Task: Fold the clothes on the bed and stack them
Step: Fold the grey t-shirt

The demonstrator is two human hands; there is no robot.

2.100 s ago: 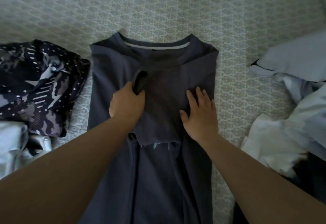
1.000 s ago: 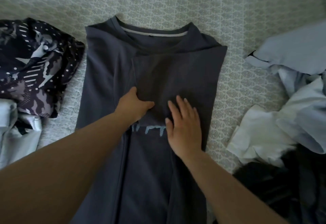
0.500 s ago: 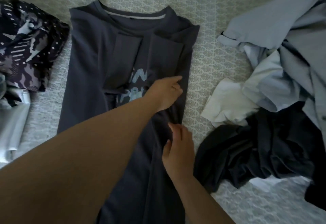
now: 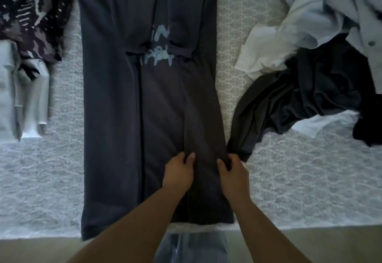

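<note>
Both hands sit on the lower part of the dark grey T-shirt (image 4: 115, 101): the left hand (image 4: 179, 173) and the right hand (image 4: 233, 173) each have fingers curled, pinching a folded strip along the shirt's right side. The shirt lies lengthwise on the patterned bed (image 4: 41, 169), sleeves folded inward over pale lettering, its hem at the bed's near edge. A patterned garment (image 4: 31, 14) lies to the left; a heap of white, light blue and dark clothes (image 4: 310, 66) lies to the right.

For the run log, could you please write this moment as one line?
stage: folding | left hand: grips shirt | right hand: grips shirt's right fold | unfolded pile: right
</note>
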